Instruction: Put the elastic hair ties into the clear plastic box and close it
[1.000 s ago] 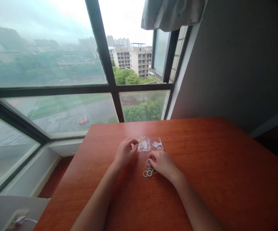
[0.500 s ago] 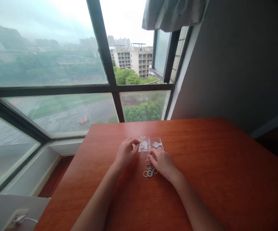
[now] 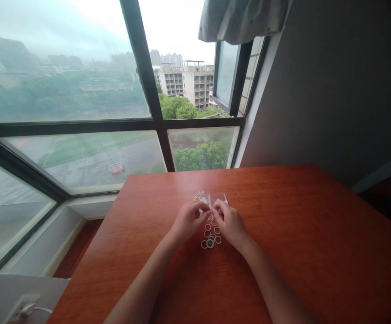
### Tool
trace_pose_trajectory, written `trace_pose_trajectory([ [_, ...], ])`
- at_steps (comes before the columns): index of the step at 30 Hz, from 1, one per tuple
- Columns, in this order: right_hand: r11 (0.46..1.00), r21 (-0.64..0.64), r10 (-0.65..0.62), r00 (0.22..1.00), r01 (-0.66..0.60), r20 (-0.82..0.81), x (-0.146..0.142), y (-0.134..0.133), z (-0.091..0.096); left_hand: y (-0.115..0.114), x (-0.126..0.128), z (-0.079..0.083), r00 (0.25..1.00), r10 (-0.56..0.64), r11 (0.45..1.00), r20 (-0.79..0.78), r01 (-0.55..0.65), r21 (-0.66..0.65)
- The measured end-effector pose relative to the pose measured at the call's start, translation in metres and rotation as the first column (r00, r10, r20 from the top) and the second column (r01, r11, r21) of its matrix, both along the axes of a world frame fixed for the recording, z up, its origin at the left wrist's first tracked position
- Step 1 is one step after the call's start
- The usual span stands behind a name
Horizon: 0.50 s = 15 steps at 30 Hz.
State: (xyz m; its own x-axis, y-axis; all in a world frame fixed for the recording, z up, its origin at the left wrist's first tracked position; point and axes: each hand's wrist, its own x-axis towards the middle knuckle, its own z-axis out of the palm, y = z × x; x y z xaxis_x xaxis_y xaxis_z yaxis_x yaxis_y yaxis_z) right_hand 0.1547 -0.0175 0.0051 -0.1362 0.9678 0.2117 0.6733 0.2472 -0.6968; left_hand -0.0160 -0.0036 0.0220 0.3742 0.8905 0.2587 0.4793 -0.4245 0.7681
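Note:
My left hand (image 3: 189, 220) and my right hand (image 3: 229, 222) meet at the middle of a red-brown wooden table (image 3: 283, 252), fingertips curled and pinched together close to each other. Both pinches sit at the near edge of a small clear plastic bag (image 3: 215, 198), which they partly cover. What each pinch holds is too small to name. Between and just below my hands lies a loose cluster of small pale rings (image 3: 210, 236). A yellowish ring or two (image 3: 197, 196) lies at the bag's left corner.
The table's far edge meets a large dark-framed window (image 3: 148, 121). A dark wall (image 3: 334, 90) rises on the right. A white socket with a cable (image 3: 25, 307) sits at lower left, off the table.
My left hand moved right and my right hand moved up, so both pinches now meet over the bag's near edge. More of the ring cluster shows below my right hand.

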Motion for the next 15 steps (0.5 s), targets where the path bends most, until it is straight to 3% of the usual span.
trace_pose_trajectory([
  [5,0.999,0.033,-0.006,0.998,0.008,-0.056,0.001,0.000,0.002,0.002,-0.002,-0.001,0.998,0.058,0.998,0.009,-0.058,0.010],
  [12,0.999,0.009,-0.036,0.991,0.038,-0.125,0.011,0.001,0.012,0.016,-0.026,-0.004,0.946,0.322,0.942,0.050,-0.325,0.089],
  [15,0.999,-0.021,-0.044,0.993,0.042,-0.114,0.015,0.001,0.014,0.018,-0.029,-0.009,0.945,0.326,0.942,0.029,-0.327,0.079],
])
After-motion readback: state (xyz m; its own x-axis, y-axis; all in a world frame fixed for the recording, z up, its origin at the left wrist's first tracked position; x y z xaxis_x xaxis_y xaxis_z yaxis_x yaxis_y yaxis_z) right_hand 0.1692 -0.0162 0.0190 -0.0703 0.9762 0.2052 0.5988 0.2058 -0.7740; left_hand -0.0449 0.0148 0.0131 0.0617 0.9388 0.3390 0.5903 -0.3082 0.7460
